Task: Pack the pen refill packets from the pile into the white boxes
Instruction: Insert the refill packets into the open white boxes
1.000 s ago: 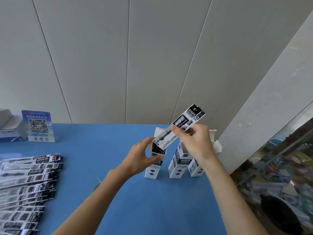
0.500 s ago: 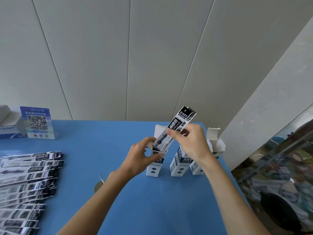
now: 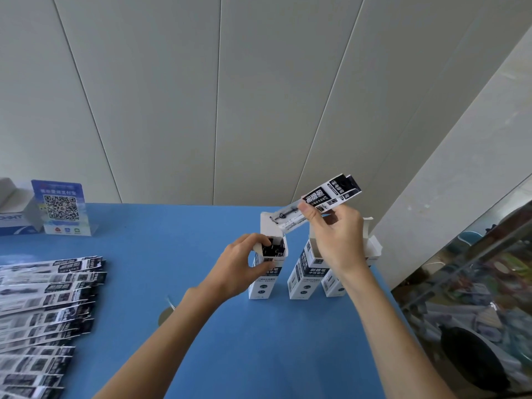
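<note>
I've got my left hand [image 3: 240,266] wrapped round the leftmost white box [image 3: 266,276], which stands upright with its flap up and dark packet tops showing inside. My right hand [image 3: 335,240] pinches a refill packet [image 3: 319,201] tilted above that opening, lower end toward the flap. Two more open boxes [image 3: 303,273] stand just right of it on the blue table [image 3: 201,341]. The packet pile [image 3: 43,312] lies far left, with a QR sign [image 3: 62,207] behind it.

I see a plain blue worktop [image 3: 230,355]. Refill packets [image 3: 43,306] in the pile are b&w print w/ clear strips. White boxes [image 3: 266,279] carry dark navy panels. QR sign [image 3: 61,207] is blue w/ a black code. Wall [image 3: 201,96] is pale grey-white.
</note>
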A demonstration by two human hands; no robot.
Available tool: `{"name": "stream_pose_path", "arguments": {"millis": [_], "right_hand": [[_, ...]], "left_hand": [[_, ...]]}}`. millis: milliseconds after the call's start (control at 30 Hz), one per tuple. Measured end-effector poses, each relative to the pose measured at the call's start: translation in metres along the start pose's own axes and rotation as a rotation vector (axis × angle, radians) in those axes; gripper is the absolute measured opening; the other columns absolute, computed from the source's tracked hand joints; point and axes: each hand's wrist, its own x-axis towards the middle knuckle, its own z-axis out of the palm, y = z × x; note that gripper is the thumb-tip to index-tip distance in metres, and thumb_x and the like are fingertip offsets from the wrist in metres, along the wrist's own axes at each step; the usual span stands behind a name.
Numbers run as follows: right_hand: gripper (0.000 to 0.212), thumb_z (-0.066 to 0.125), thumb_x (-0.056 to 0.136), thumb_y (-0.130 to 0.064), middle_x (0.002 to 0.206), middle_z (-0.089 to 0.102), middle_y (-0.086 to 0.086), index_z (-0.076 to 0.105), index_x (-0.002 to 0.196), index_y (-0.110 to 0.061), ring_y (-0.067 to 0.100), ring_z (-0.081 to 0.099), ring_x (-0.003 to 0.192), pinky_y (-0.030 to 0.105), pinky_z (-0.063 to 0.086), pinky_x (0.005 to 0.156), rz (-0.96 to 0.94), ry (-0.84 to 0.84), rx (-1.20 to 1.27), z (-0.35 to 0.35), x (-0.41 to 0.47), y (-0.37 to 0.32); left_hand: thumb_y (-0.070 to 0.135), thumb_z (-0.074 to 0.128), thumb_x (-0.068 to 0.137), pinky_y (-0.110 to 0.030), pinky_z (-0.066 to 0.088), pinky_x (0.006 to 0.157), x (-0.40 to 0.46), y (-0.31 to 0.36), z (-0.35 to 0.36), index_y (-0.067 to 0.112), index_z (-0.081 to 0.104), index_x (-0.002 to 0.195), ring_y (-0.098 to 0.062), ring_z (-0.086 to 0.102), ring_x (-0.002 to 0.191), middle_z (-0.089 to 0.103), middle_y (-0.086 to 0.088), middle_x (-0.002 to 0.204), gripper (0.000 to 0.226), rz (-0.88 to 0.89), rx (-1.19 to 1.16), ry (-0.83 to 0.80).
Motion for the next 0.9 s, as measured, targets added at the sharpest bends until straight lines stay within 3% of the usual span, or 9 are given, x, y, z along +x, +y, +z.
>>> {"name": "stream_pose_path", "arguments": {"millis": [167,233,333,400,533,733,900], "right_hand": [[0.015,0.071,0.084,-0.019,0.052,0.055,-0.020,0.065,0.070,-0.018,0.002,0.046,0.050,0.011,0.033,0.050,0.001,-0.121,-0.047,0.007,0.002,-0.004],[0.034,0.071,0.084,-0.019,0.044,0.049,-0.025,0.053,0.056,-0.022,0.002,0.044,0.044,0.011,0.031,0.046,0.027,-0.184,-0.092,0.009,0.004,-0.004],[0.045,0.072,0.083,-0.023,0.038,0.041,-0.020,0.041,0.052,-0.012,0.005,0.035,0.040,0.013,0.027,0.043,0.065,-0.244,-0.146,0.009,0.006,-0.003],[0.048,0.072,0.083,-0.023,0.039,0.038,-0.014,0.036,0.052,-0.014,0.006,0.034,0.040,0.014,0.027,0.042,0.071,-0.265,-0.149,0.008,0.008,-0.003],[0.044,0.070,0.084,-0.028,0.053,0.029,-0.007,0.042,0.061,-0.002,0.009,0.026,0.042,0.017,0.025,0.043,0.044,-0.328,-0.207,0.009,0.011,-0.003],[0.051,0.070,0.085,-0.026,0.051,0.024,-0.007,0.030,0.055,-0.017,0.009,0.020,0.039,0.017,0.019,0.040,0.080,-0.361,-0.240,0.010,0.018,-0.006],[0.049,0.069,0.086,-0.023,0.052,0.029,-0.001,0.033,0.055,-0.013,0.010,0.021,0.047,0.019,0.024,0.043,0.062,-0.439,-0.321,0.014,0.019,-0.006]], "left_hand": [[0.028,0.072,0.086,-0.009,0.037,0.077,0.001,-0.002,0.000,0.025,0.055,0.108,-0.005,0.049,0.097,0.055,0.014,0.113,0.028,0.012,0.027,-0.018],[0.029,0.072,0.086,-0.005,0.037,0.076,0.001,-0.003,0.000,0.025,0.055,0.107,-0.005,0.050,0.098,0.057,0.013,0.115,0.027,0.013,0.024,-0.018],[0.028,0.072,0.085,-0.004,0.038,0.076,0.000,-0.004,-0.001,0.024,0.056,0.107,-0.005,0.050,0.097,0.059,0.012,0.114,0.028,0.024,0.015,-0.010],[0.028,0.072,0.085,-0.004,0.038,0.076,0.000,-0.005,-0.001,0.024,0.056,0.107,-0.005,0.051,0.097,0.059,0.011,0.113,0.028,0.025,0.008,-0.009],[0.028,0.073,0.085,-0.008,0.040,0.077,-0.001,-0.005,-0.001,0.025,0.056,0.105,-0.001,0.051,0.095,0.059,0.015,0.111,0.027,0.025,-0.006,0.009],[0.028,0.073,0.084,-0.005,0.040,0.076,-0.003,-0.005,-0.003,0.024,0.057,0.105,-0.003,0.054,0.096,0.061,0.015,0.112,0.027,0.019,-0.015,0.013],[0.027,0.073,0.085,-0.002,0.039,0.076,-0.003,-0.004,-0.002,0.022,0.058,0.107,-0.001,0.053,0.095,0.061,0.016,0.109,0.027,0.030,-0.016,0.009]]}}
